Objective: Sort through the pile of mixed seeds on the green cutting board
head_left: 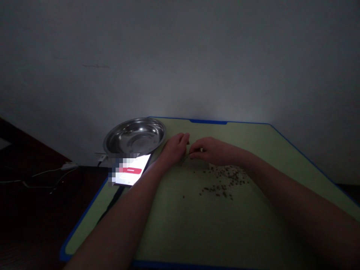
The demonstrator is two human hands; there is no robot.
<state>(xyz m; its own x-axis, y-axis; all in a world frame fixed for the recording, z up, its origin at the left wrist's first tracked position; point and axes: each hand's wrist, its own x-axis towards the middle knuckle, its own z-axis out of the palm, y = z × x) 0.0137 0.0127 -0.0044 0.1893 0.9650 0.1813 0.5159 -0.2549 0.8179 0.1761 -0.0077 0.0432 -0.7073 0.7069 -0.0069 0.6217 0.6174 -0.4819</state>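
Close together over the middle of the table are my left hand [176, 147] and my right hand [209, 149]. The left one is closed with its fingers curled; what it holds, if anything, is hidden. My right thumb and fingertips pinch one end of a thin strand [185, 159], too faint to name more exactly. Nearer to me and right of the hands, many small dark brown grains, like seeds or beads, lie scattered with pale ones [225, 180] on the table. A single dark grain [183, 197] is apart from them at the left.
A shiny steel basin [135, 137] stands at the table's back left. A lit phone or tablet [132, 170] lies beside my left forearm. The pale green table [180, 232] has a blue edge and meets a grey wall [180, 56]. White cables [60, 174] hang at the left in dim light.
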